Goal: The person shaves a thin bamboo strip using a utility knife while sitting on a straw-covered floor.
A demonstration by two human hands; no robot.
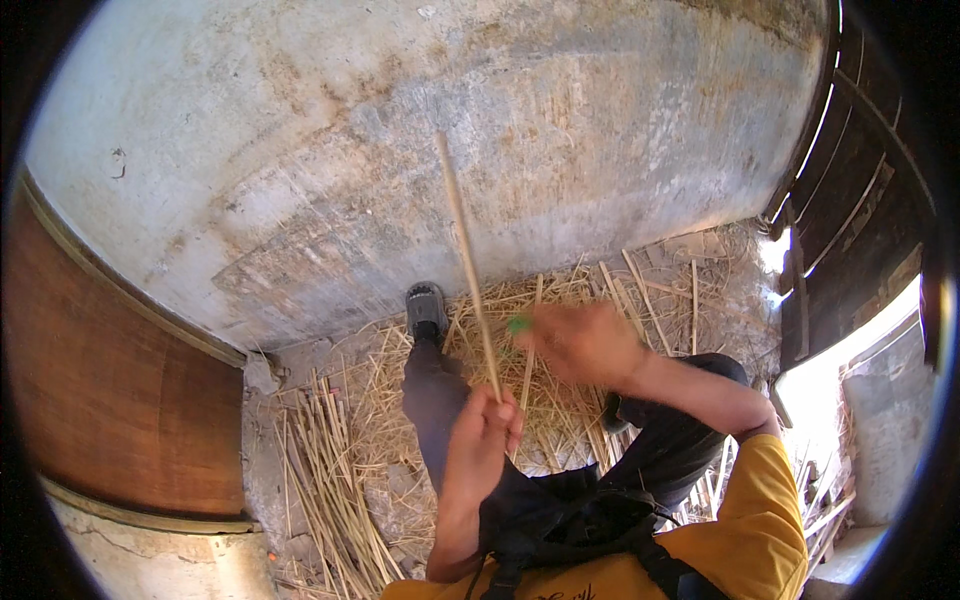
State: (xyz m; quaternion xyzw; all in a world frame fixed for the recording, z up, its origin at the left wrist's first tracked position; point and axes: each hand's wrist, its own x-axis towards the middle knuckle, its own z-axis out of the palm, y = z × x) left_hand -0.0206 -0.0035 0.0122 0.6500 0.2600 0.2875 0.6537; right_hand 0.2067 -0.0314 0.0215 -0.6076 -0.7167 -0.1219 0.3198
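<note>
The left hand (482, 432) is closed around the lower end of a long thin stick (466, 255), which rises tilted toward the grey wall (300, 150). The right hand (580, 342), blurred, pinches a small green object (518, 324) just beside the stick. Below them, straw (340, 470) covers the floor, with a bundle of cut sticks (315, 480) along its left edge.

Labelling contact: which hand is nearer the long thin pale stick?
Left. The left hand is closed around the long thin pale stick at its lower end; the blurred right hand is just right of it.
</note>
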